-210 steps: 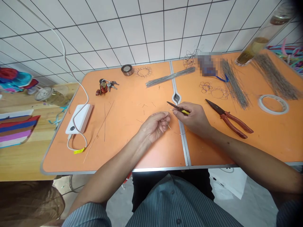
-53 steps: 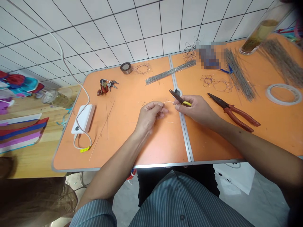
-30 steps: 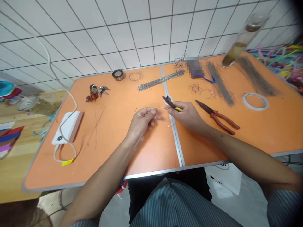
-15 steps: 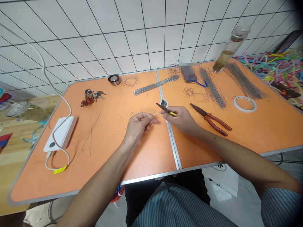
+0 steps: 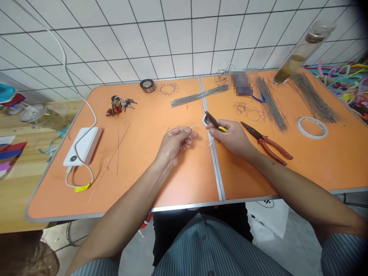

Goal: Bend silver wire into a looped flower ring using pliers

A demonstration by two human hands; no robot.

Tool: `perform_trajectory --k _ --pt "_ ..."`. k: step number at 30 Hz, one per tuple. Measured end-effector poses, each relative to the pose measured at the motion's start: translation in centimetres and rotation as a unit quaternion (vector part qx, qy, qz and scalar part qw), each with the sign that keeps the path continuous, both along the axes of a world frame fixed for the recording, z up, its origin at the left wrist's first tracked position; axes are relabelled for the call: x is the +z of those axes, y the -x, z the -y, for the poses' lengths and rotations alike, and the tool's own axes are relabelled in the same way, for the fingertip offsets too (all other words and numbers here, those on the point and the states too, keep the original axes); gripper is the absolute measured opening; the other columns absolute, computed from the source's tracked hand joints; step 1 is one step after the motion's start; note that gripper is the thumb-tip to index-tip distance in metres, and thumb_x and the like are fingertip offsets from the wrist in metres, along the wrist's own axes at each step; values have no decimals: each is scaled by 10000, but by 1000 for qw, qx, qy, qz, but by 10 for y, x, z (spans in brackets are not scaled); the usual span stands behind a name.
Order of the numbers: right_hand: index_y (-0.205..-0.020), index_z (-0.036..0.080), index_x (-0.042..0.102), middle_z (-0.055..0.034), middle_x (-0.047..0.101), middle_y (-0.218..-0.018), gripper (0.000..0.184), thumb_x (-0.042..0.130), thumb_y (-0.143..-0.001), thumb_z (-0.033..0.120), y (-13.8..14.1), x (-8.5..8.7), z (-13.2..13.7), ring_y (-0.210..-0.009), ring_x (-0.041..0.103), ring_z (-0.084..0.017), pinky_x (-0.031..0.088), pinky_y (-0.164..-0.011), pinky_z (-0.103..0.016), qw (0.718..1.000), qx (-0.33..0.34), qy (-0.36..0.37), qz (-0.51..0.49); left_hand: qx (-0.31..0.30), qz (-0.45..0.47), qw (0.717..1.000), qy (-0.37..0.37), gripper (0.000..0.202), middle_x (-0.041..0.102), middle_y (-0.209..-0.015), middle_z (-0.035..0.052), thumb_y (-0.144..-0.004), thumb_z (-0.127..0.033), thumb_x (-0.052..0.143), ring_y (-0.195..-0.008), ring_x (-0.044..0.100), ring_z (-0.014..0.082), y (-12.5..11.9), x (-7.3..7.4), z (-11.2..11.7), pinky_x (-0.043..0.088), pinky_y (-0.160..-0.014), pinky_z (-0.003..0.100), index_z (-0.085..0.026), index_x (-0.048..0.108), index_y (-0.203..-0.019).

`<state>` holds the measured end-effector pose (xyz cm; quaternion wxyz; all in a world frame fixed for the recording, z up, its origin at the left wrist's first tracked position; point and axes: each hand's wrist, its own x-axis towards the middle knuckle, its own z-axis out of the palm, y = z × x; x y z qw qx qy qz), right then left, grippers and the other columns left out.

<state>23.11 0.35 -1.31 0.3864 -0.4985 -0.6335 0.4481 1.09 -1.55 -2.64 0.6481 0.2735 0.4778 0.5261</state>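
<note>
Over the middle of the table, my left hand pinches a thin curved wire between thumb and fingers. The wire bends round beside the fingertips, and part of it is hidden in the hand. To its right, my right hand is closed around small pliers with dark jaws and a yellow grip. Their jaws point up and away, apart from the wire in the left hand. A short thin strand shows just below the right fingertips; whether it is held is unclear. Larger red-handled pliers lie right of my right hand.
Wire bundles lie toward the back, with bent wire flowers nearby. A tape roll, a glass bottle, keys, a dark tape roll and a white power bank with cable surround the work area.
My hands have moved apart; the small pliers have drawn away from the wire in my left hand and tipped more upward. The whole view has shifted slightly.
</note>
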Motion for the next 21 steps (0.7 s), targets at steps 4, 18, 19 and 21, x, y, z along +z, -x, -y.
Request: perform_trajectory --k 4,18,19,21 --pt "-1025 185 799 19 613 -758 257 803 -885 400 -4 -3 -4 -674 517 -144 400 -656 -301 998 5 48 -46 -43 67 994 72 35 820 -787 99 -905 -115 790 -540 645 84 1 6 -3 532 -520 172 -97 820 -910" --pt "-938 194 796 16 592 -709 221 855 -834 379 -11 -4 -12 -616 519 -129 400 -582 -289 993 18 67 -96 -128 106 982 86 137 831 -816 132 -967 -24 685 -587 716 104 6 5 -4 584 -568 170 -62 816 -952" --pt "-938 195 797 16 589 -710 216 851 -840 381 -11 -3 -12 -618 521 -130 398 -579 -290 994 18 63 -91 -128 94 984 83 130 836 -832 135 -968 -29 691 -593 721 107 5 4 -4 589 -570 175 -63 816 -958" --pt "-939 197 798 16 579 -707 203 839 -857 379 -11 -2 -12 -622 519 -132 388 -571 -291 996 14 53 -77 -122 70 987 75 105 848 -883 140 -973 -50 709 -595 726 108 4 4 -3 597 -571 188 -68 813 -973"
